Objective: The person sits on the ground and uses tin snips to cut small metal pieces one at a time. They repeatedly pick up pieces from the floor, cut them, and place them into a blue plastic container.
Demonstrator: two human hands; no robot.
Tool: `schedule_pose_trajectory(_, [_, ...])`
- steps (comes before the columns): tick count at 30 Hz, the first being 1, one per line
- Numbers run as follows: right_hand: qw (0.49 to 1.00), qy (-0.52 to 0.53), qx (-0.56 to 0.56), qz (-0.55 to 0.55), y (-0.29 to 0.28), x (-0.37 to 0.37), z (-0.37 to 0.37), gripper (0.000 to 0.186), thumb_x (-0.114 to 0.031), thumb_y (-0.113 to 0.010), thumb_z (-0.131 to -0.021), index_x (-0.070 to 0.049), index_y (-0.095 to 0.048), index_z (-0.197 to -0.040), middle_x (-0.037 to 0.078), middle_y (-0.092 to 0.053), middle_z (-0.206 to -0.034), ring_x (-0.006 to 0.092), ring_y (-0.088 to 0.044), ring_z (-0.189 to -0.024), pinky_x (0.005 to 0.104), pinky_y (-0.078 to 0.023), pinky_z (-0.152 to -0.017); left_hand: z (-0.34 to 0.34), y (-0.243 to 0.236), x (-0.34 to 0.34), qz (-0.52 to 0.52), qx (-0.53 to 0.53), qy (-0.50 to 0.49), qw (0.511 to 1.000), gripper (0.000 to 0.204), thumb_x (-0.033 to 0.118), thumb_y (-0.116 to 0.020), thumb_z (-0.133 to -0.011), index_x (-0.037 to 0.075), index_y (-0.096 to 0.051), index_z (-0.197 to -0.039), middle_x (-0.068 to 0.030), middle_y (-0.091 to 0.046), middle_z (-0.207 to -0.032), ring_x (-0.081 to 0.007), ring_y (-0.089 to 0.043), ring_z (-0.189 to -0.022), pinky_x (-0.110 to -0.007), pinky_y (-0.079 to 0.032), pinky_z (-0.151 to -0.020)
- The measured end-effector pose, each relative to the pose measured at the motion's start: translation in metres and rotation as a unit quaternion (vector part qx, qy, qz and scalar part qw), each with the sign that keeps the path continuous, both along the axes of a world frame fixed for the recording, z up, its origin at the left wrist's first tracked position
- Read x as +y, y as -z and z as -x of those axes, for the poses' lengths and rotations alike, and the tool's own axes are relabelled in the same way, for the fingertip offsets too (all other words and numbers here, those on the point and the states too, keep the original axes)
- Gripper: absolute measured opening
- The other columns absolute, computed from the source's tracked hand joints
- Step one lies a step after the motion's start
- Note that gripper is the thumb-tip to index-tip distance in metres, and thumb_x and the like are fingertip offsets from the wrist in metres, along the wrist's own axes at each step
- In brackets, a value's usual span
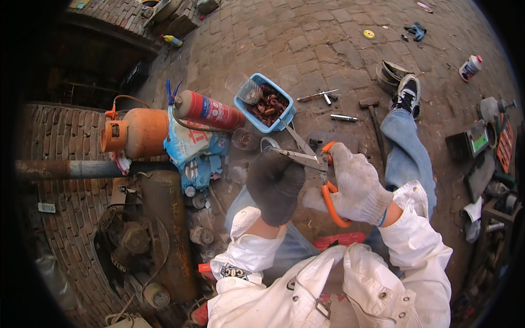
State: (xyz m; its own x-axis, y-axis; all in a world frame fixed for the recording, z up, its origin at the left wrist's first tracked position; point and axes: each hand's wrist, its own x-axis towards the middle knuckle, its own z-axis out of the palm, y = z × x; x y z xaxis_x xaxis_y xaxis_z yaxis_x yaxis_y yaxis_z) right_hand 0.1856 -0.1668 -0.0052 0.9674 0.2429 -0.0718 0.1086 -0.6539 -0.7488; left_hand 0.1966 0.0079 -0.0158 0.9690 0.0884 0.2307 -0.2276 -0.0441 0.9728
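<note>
Probably stiff, hefty shears [319, 163]: right hand [355, 183] holds orange handles [330, 202], best grip; left hand [276, 186], at blades [304, 159], hold unclear.

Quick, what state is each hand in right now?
Left hand: fingers mostly hidden, grip can't be told.
Right hand: closed, holding the orange-handled shears.

This looks like an outdoor repair yard, part workshop and part scrap corner, on worn brick paving [262, 38]. A hammer [376, 127] lies on the ground, and orange-handled shears [320, 163] are in use. An orange gas cylinder [146, 133], a red fire extinguisher [212, 111] and a rusty cylindrical tank [169, 232] crowd the left; a black battery [468, 143] (green-labelled) sits among clutter at the right.
</note>
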Motion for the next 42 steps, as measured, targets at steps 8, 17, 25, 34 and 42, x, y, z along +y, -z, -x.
schedule_pose_trajectory(8, [0.998, -0.007, 0.063, -0.009, 0.002, -0.001, -0.006, 0.056, -0.027, -0.07, -0.078, -0.004, -0.047, -0.123, 0.019, -0.064, -0.103, 0.0425, -0.063, -0.09, 0.0498, -0.05, -0.08, -0.004, 0.006, 0.004, 0.122, 0.081, 0.041, 0.988, 0.014, 0.0, -0.071, -0.082, -0.002, -0.065, -0.095, 0.0007, -0.064, -0.086, -0.0069, -0.055, -0.076, -0.023, -0.045, -0.07])
schedule_pose_trajectory(17, [0.998, 0.018, 0.045, -0.038, 0.01, 0.004, -0.008, 0.056, -0.03, -0.07, -0.081, -0.003, -0.048, -0.123, 0.024, -0.066, -0.103, 0.0451, -0.064, -0.09, 0.0512, -0.05, -0.08, -0.011, 0.006, 0.001, 0.113, 0.054, 0.024, 0.992, 0.013, -0.007, -0.065, -0.082, -0.003, -0.064, -0.094, -0.0027, -0.064, -0.088, -0.0087, -0.057, -0.076, -0.023, -0.046, -0.071])
schedule_pose_trajectory(25, [0.998, 0.032, 0.045, -0.037, 0.02, 0.008, -0.01, 0.058, -0.034, -0.071, -0.081, -0.001, -0.048, -0.122, 0.025, -0.066, -0.106, 0.0452, -0.064, -0.093, 0.0509, -0.05, -0.082, -0.016, 0.004, 0.0, 0.103, 0.077, 0.004, 0.992, 0.01, -0.006, -0.064, -0.083, -0.002, -0.064, -0.092, -0.0013, -0.064, -0.081, -0.0082, -0.057, -0.073, -0.022, -0.046, -0.067])
schedule_pose_trajectory(34, [0.964, 0.242, -0.041, -0.104, 0.032, -0.018, -0.043, 0.048, -0.042, -0.064, -0.092, 0.001, -0.05, -0.107, 0.022, -0.064, -0.083, 0.0401, -0.065, -0.079, 0.045, -0.05, -0.07, -0.001, -0.011, 0.001, 0.168, 0.061, 0.032, 0.983, 0.014, 0.003, -0.067, -0.085, -0.001, -0.066, -0.098, -0.0008, -0.062, -0.077, -0.0049, -0.05, -0.059, -0.019, -0.037, -0.052])
schedule_pose_trajectory(42, [0.973, 0.135, 0.111, -0.152, -0.001, -0.018, -0.019, 0.053, -0.037, -0.074, -0.084, 0.001, -0.051, -0.113, 0.018, -0.059, -0.098, 0.0352, -0.058, -0.092, 0.0449, -0.046, -0.08, -0.008, -0.011, 0.013, 0.31, 0.182, 0.075, 0.93, 0.021, 0.002, -0.065, -0.087, -0.004, -0.066, -0.107, -0.0036, -0.06, -0.075, -0.0063, -0.048, -0.053, -0.02, -0.035, -0.046])
